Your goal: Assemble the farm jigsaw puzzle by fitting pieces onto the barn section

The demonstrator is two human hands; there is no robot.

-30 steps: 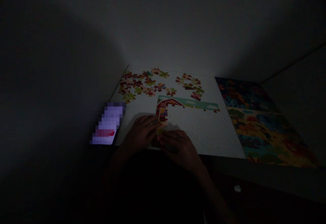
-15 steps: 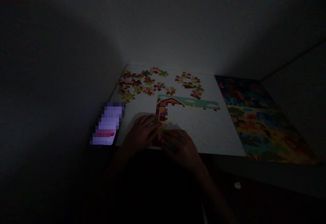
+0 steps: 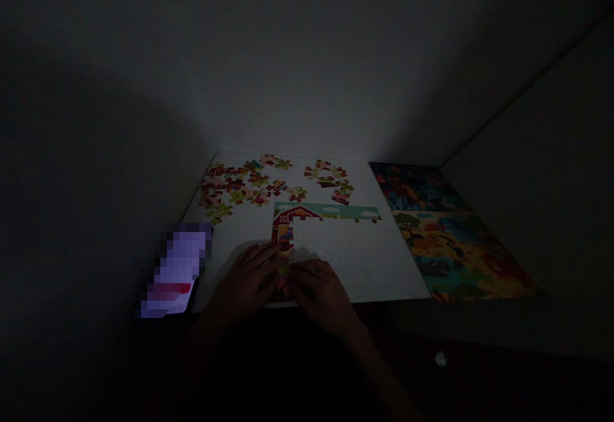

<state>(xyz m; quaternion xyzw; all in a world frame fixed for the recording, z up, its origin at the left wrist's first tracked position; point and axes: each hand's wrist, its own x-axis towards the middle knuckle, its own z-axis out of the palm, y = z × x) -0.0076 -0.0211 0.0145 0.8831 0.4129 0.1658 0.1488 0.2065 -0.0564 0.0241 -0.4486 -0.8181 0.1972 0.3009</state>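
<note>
In a dark room a white board carries a partly built jigsaw: a red barn at the top left, a strip of sky along the top and a short column down the left side. My left hand and my right hand rest side by side at the bottom of that column, near the board's front edge, fingers curled down onto the pieces. What lies under the fingers is hidden. Loose pieces are spread behind the puzzle, with a smaller cluster to their right.
A lit phone lies left of the board. A colourful picture sheet lies along the board's right side. Walls close in behind and on the right. The floor in front is dark, with a small pale spot.
The whole scene has slid left and down in view, so my head has shifted. Both hands stay pressed together at the bottom of the puzzle's left column.
</note>
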